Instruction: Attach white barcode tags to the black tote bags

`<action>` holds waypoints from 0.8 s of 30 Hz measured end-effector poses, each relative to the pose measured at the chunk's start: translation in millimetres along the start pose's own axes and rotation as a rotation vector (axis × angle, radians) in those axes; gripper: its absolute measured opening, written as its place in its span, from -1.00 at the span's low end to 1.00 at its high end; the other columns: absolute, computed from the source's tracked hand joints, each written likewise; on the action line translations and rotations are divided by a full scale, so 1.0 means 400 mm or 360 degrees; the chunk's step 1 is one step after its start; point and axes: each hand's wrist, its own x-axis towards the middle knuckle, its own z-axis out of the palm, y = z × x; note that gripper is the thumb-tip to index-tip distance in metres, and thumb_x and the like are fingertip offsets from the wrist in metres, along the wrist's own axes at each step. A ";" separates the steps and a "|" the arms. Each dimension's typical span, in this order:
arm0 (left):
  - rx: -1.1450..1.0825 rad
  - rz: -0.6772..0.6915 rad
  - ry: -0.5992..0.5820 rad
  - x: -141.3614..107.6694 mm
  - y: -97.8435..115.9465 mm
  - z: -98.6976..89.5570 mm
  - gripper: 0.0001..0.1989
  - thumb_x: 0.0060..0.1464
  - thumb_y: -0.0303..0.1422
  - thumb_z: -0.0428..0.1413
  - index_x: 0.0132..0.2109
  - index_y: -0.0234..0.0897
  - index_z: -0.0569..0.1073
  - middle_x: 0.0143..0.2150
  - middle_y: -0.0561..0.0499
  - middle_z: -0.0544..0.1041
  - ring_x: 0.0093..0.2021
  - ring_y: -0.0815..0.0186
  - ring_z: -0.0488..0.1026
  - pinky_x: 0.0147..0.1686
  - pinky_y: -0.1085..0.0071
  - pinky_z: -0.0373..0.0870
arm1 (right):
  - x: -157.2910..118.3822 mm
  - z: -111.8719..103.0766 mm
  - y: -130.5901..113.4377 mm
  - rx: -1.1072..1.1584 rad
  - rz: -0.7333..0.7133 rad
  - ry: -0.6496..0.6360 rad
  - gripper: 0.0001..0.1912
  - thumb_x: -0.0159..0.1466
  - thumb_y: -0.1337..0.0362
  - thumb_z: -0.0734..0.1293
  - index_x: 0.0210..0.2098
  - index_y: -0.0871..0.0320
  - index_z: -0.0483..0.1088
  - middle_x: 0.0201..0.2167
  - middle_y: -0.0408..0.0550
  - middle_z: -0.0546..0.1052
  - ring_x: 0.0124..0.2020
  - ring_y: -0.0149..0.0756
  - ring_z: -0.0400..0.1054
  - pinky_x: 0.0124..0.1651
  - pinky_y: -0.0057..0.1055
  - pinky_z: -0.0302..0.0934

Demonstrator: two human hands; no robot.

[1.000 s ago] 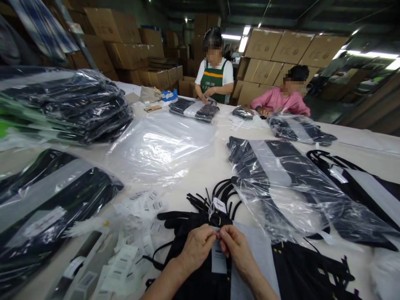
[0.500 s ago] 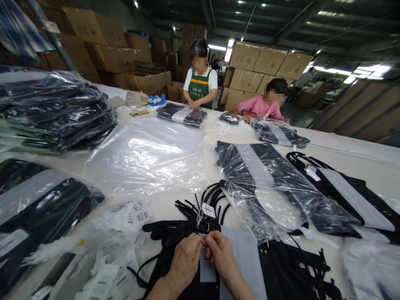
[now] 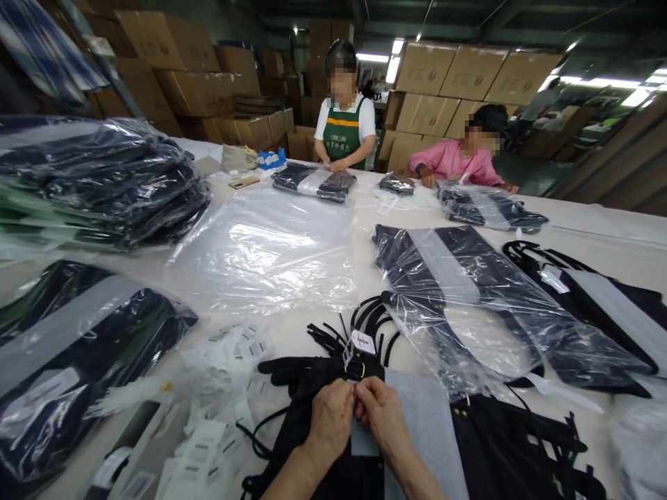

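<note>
Both hands are closed in a pinch, close together over a black bag (image 3: pixel 307 420) with straps and fringes that lies at the front of the table. My left hand (image 3: pixel 333 415) and my right hand (image 3: pixel 379 410) pinch at the top of a grey label (image 3: pixel 365 443), which hangs below the fingertips. What fine cord or loop runs between the fingers is hidden. Just beyond them a white hang tag (image 3: pixel 363 342) with a red mark rests near a gold buckle. A pale grey wrapping sheet (image 3: pixel 424 423) crosses the bag to the right.
Left of the bag lie loose printed labels (image 3: pixel 201 451) and a bundle of white tag loops (image 3: pixel 128 399). Clear plastic bags (image 3: pixel 271 253) and a plastic-wrapped black bag (image 3: pixel 453 278) lie beyond. Wrapped bags (image 3: pixel 99 180) are stacked left. Two co-workers (image 3: pixel 344 132) work across the table.
The view has shifted slightly, so most things appear further right. Both hands stay pinched together at the label's top; their grip looks much the same.
</note>
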 end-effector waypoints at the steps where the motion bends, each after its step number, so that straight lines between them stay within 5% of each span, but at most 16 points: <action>1: -0.0015 -0.0017 -0.0001 0.000 0.000 0.000 -0.70 0.10 -0.43 -0.21 -0.54 -0.27 0.27 -0.53 0.01 0.37 -0.50 0.36 0.32 -0.48 0.45 0.15 | 0.002 0.001 0.000 -0.0022 -0.0017 -0.0002 -0.73 0.06 0.08 0.20 -0.62 0.12 0.22 -0.80 -0.24 0.27 -0.73 -0.45 0.13 -0.63 -0.49 0.03; 4: -0.0143 -0.0109 -0.0043 0.004 0.006 -0.013 -0.72 0.07 -0.43 -0.20 -0.53 -0.28 0.28 -0.52 0.00 0.37 -0.47 0.34 0.32 -0.46 0.43 0.18 | -0.014 -0.001 -0.002 -0.0100 -0.0083 0.0020 -0.74 0.12 0.10 0.17 -0.59 0.11 0.23 -0.77 -0.21 0.30 -0.70 -0.40 0.18 -0.61 -0.46 0.10; 6: -0.0344 -0.0165 -0.0116 0.006 0.010 -0.034 -0.76 0.04 -0.43 -0.18 -0.48 -0.28 0.32 -0.47 0.01 0.38 -0.43 0.34 0.33 -0.41 0.43 0.22 | -0.048 -0.010 0.006 -0.0207 -0.0238 0.0098 -0.77 0.16 0.12 0.17 -0.45 0.13 0.32 -0.58 -0.08 0.44 -0.53 -0.30 0.32 -0.46 -0.38 0.23; 9: -0.0681 -0.0224 -0.0208 0.008 0.012 -0.068 -0.80 0.01 -0.39 -0.12 -0.43 -0.28 0.38 -0.43 0.03 0.39 -0.38 0.34 0.34 -0.35 0.44 0.26 | -0.113 -0.029 0.046 -0.0742 -0.0831 0.0212 -0.61 0.15 0.17 0.26 -0.03 0.12 0.27 -0.08 0.08 0.43 -0.09 -0.13 0.32 -0.10 -0.24 0.27; 11: -0.0831 -0.0266 -0.0247 0.009 0.008 -0.081 -0.82 -0.02 -0.36 -0.07 -0.44 -0.29 0.39 -0.45 0.05 0.39 -0.40 0.36 0.32 -0.36 0.45 0.26 | -0.143 -0.036 0.082 -0.1208 -0.1241 0.0228 -0.45 0.12 0.26 0.30 0.10 0.12 0.16 0.03 0.10 0.36 0.00 -0.07 0.27 -0.03 -0.19 0.26; 15: -0.1042 -0.0367 -0.0284 0.009 -0.011 -0.088 -0.81 -0.10 -0.35 0.00 -0.31 -0.32 0.43 -0.44 0.06 0.41 -0.46 0.40 0.29 -0.41 0.47 0.27 | -0.145 -0.038 0.121 -0.1708 -0.1495 0.0392 -0.56 0.17 0.38 0.21 0.06 0.23 0.20 -0.03 0.13 0.42 -0.03 -0.06 0.31 -0.11 -0.22 0.31; 18: -0.1027 -0.0354 -0.0128 0.005 -0.028 -0.101 -0.66 -0.13 -0.35 0.03 -0.13 -0.34 0.38 -0.31 0.00 0.43 -0.46 0.42 0.30 -0.39 0.46 0.29 | -0.130 -0.044 0.103 -0.1791 -0.1613 0.0451 -0.59 0.18 0.48 0.10 0.02 0.25 0.25 -0.11 0.14 0.47 -0.09 -0.07 0.35 -0.17 -0.25 0.31; 21: -0.0794 -0.0315 0.0033 -0.002 -0.037 -0.121 -0.65 -0.11 -0.35 -0.01 -0.12 -0.35 0.36 -0.27 -0.04 0.43 -0.46 0.40 0.33 -0.35 0.39 0.33 | -0.119 -0.056 0.052 -0.1418 -0.1477 0.0253 -0.61 0.16 0.51 0.08 -0.11 0.19 0.37 -0.28 0.09 0.53 -0.25 -0.14 0.41 -0.24 -0.29 0.30; 24: -0.0541 -0.0259 -0.0024 -0.006 -0.034 -0.130 -0.71 -0.14 -0.40 -0.04 -0.21 -0.35 0.40 -0.36 -0.02 0.43 -0.44 0.35 0.36 -0.31 0.34 0.36 | -0.088 -0.075 -0.027 -0.1048 -0.1181 0.0216 -0.78 0.18 0.38 0.16 -0.44 0.10 0.44 -0.58 -0.05 0.48 -0.52 -0.23 0.37 -0.42 -0.35 0.26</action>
